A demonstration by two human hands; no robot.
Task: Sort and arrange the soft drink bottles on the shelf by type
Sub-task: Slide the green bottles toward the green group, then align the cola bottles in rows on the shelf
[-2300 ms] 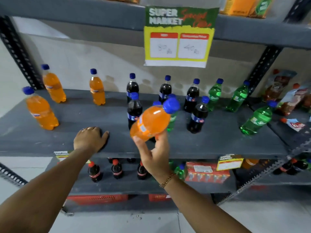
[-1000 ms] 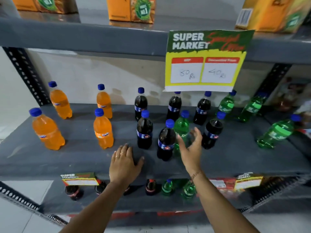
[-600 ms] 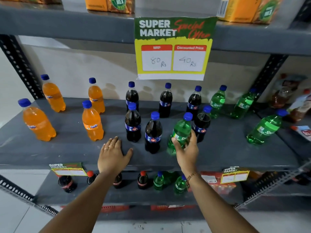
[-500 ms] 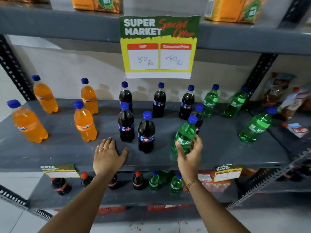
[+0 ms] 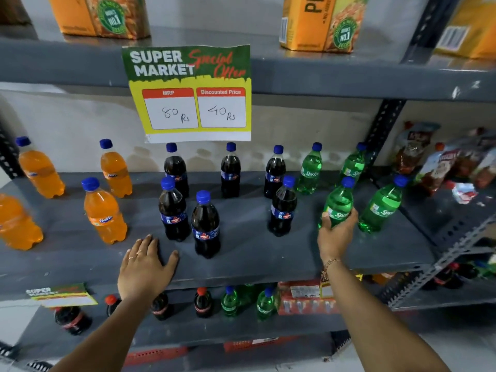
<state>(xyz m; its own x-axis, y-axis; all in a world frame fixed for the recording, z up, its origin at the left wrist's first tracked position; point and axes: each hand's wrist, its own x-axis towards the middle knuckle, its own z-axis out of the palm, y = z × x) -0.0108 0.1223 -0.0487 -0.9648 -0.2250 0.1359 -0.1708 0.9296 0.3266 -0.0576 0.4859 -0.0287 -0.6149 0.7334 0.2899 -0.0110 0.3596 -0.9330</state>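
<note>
The right hand (image 5: 336, 233) wraps its fingers around the lower body of a green Sprite bottle (image 5: 338, 202), which stands upright on the right part of the grey shelf (image 5: 255, 253); whether its base touches the shelf or is just lifted off cannot be told. Just to its right stands another green bottle (image 5: 382, 205), leaning slightly in the wide-angle view, and two more green bottles (image 5: 310, 169) stand along the far edge near the wall. The left hand (image 5: 146, 267) lies flat with fingers spread on the near edge of the shelf, holding nothing, just left of the nearest dark cola bottle (image 5: 205, 224). Six dark cola bottles fill the middle of the shelf: three in a far row and three nearer, one of them (image 5: 283, 208) standing between the cola group and the gripped bottle. Four orange Fanta bottles (image 5: 104, 213) stand at the left, one cut off by the picture's edge. A yellow and green price sign (image 5: 192, 95) hangs from the upper shelf, above the far cola row. Orange cartons (image 5: 320, 21) sit on that upper shelf, and smaller bottles (image 5: 229, 302) stand on the lower shelf below the hands.
</note>
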